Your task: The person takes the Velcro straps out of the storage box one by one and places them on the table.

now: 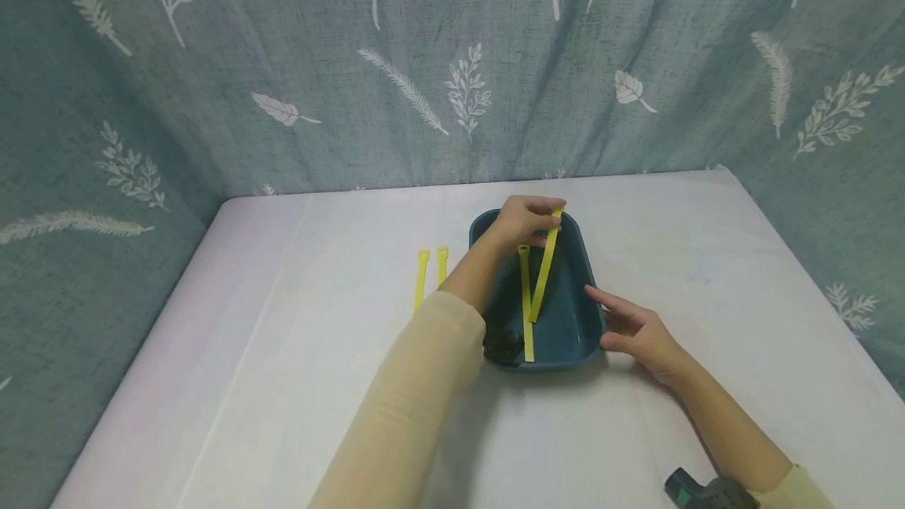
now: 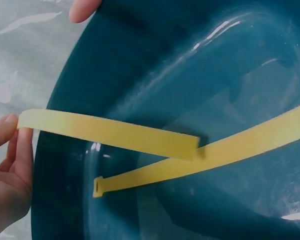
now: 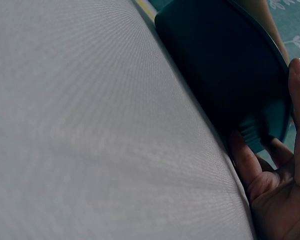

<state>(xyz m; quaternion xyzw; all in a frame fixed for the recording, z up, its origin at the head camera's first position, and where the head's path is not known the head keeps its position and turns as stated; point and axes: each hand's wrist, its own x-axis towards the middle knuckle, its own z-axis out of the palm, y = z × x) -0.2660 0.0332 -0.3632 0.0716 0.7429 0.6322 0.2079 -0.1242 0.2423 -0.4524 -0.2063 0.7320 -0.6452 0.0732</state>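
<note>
In the head view, my left hand [image 1: 526, 220] is over the far end of a dark teal plastic bin [image 1: 576, 336]. It pinches one end of a yellow cable strap [image 1: 544, 277] between thumb and fingers; the left wrist view shows the strap [image 2: 115, 132] sloping down into the bin. A second yellow strap [image 1: 526, 313], with a slotted head, lies lengthwise on the bin floor, and the held strap's free end overlaps it in the left wrist view. Against the bin's right side, my right hand [image 1: 639, 336] rests with spread, slightly bent fingers [image 3: 247, 160] touching the outer wall.
Two more yellow straps [image 1: 422, 277] lie side by side on the white table [image 1: 318, 352], left of the bin and partly behind my left forearm. A patterned green curtain [image 1: 424, 100] stands along the back and both sides.
</note>
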